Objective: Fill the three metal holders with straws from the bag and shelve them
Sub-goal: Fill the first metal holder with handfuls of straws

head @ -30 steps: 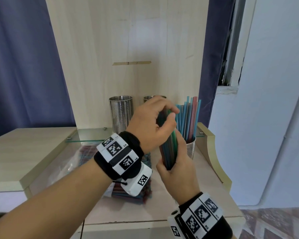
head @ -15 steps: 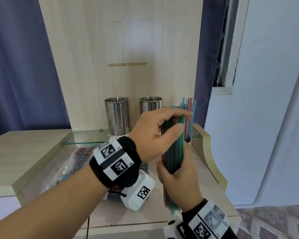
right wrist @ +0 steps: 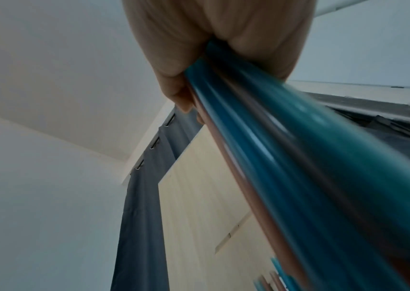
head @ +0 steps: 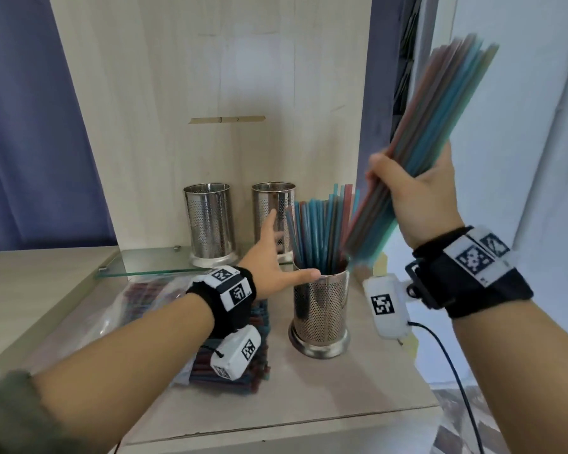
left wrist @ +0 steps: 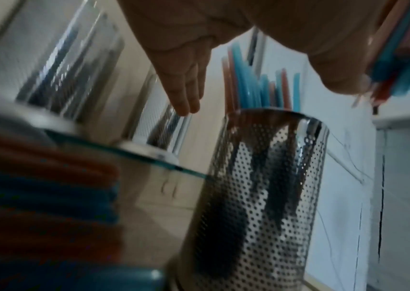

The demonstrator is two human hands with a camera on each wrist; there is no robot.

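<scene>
My right hand [head: 413, 188] grips a thick bundle of blue, teal and red straws [head: 436, 126] [right wrist: 286, 167], tilted up to the right above the counter. A perforated metal holder [head: 320, 309] [left wrist: 261, 196] stands on the counter with several straws [head: 318, 231] in it. My left hand [head: 273, 257] [left wrist: 186, 82] is open, fingers straight, just left of that holder's rim; its thumb reaches the rim. Two empty metal holders [head: 209, 221] [head: 274, 217] stand on the glass shelf [head: 151, 265] behind. The bag of straws [head: 236, 348] lies under my left wrist.
A wooden back panel [head: 210, 93] rises behind the shelf. The beige counter [head: 325, 394] has a raised side board at the right and a higher ledge [head: 30, 280] at the left. Blue curtain hangs at the left, a white wall at the right.
My left hand let go of the bundle and dropped, open, to the front holder's rim. My right hand lifted the bundle up and to the right, tilting it.
</scene>
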